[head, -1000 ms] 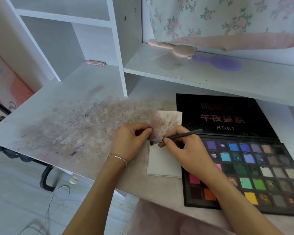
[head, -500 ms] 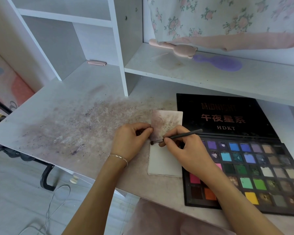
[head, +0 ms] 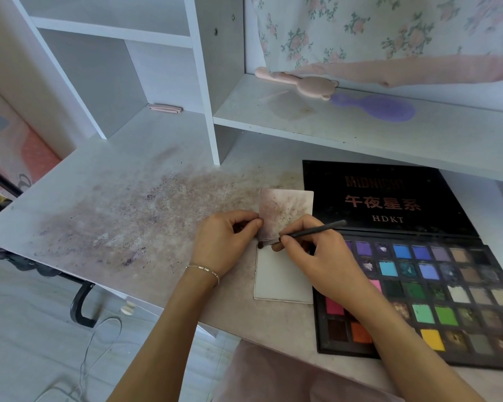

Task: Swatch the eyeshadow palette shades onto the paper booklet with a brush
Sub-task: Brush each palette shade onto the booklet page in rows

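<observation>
A small paper booklet [head: 282,282] lies open on the desk, its upper page [head: 286,210] stained with purplish powder. My left hand [head: 224,242] pinches the left edge of that upper page. My right hand [head: 317,256] grips a thin dark brush [head: 314,231] like a pen, its dark tip touching the booklet near the fold at the left edge. To the right lies the open eyeshadow palette [head: 436,288], with several coloured pans and a black lid with gold lettering [head: 381,201] lying back flat.
The white desk [head: 105,216] is smeared with purple-brown powder left of the booklet. A shelf above holds a pink bear-shaped item [head: 302,82] and a purple hairbrush [head: 378,107]. A shelf divider [head: 206,97] stands behind the booklet. A floral curtain hangs top right.
</observation>
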Demonstrator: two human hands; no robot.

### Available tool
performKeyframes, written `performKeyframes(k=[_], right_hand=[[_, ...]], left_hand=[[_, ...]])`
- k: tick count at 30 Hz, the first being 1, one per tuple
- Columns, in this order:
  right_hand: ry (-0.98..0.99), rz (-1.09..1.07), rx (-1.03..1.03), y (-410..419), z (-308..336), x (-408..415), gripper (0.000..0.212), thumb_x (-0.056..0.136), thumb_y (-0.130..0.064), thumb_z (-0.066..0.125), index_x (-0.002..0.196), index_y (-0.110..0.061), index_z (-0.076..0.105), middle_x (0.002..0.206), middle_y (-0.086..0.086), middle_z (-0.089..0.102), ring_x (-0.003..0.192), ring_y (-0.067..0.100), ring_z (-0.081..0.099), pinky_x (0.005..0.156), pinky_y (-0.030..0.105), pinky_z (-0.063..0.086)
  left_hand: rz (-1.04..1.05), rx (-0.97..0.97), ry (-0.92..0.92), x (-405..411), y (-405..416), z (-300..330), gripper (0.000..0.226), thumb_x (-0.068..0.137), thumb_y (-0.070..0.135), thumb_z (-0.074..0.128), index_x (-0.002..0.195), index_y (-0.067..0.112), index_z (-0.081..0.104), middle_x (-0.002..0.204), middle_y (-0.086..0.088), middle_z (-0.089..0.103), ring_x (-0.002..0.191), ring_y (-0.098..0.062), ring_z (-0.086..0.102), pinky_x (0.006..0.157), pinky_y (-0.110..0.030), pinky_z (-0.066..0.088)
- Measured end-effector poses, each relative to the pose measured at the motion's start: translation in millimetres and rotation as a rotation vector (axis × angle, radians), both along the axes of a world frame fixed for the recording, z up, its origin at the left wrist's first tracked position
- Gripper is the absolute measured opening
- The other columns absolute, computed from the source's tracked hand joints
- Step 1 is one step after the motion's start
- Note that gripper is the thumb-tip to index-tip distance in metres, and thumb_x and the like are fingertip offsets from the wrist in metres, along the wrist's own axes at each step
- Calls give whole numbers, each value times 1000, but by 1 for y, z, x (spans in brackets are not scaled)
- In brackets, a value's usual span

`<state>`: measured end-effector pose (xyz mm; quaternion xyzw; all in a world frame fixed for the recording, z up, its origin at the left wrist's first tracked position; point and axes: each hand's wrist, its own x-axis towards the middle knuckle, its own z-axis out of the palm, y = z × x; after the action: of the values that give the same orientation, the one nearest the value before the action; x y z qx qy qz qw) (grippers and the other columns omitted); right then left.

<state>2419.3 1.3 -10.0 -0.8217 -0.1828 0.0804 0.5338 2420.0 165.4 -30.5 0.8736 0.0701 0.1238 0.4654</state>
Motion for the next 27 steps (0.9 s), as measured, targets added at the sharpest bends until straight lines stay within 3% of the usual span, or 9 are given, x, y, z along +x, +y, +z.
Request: performKeyframes(k=[10, 15, 22, 27], right_hand=[[-21, -45, 47, -1, -2, 1, 12, 87, -12, 57, 80, -21, 57, 75, -10, 69, 75, -1, 62, 62, 12, 45], [-8, 21, 2, -1, -3, 0, 12, 87, -12, 57, 81, -22, 57, 75, -9, 70, 70, -8, 57, 61, 7, 40], [-16, 27, 10, -2, -3, 0, 13, 86, -12, 57, 80, -24, 57, 75, -10, 69, 71, -8, 58, 62, 6, 40], [-30, -41, 82, -3, -4, 2, 17, 86, -12, 57, 80, -27, 57, 77, -12, 69, 79, 4, 65, 69, 23, 52]], left_hand=[[9, 0, 2, 0, 0, 0, 11, 79, 17, 68, 88, 15, 74, 76, 19, 62, 73, -1, 60, 73, -13, 46], [3, -19, -3, 0, 0, 0, 10, 80, 16, 68, 87, 15, 74, 74, 21, 62, 69, 7, 58, 71, -10, 46], [4, -24, 0, -1, -1, 2, 9, 80, 14, 67, 86, 14, 74, 72, 19, 62, 69, 5, 58, 70, -12, 46], [3, -12, -5, -1, -1, 2, 9, 80, 15, 67, 86, 13, 74, 74, 20, 61, 66, 5, 57, 71, -11, 45]])
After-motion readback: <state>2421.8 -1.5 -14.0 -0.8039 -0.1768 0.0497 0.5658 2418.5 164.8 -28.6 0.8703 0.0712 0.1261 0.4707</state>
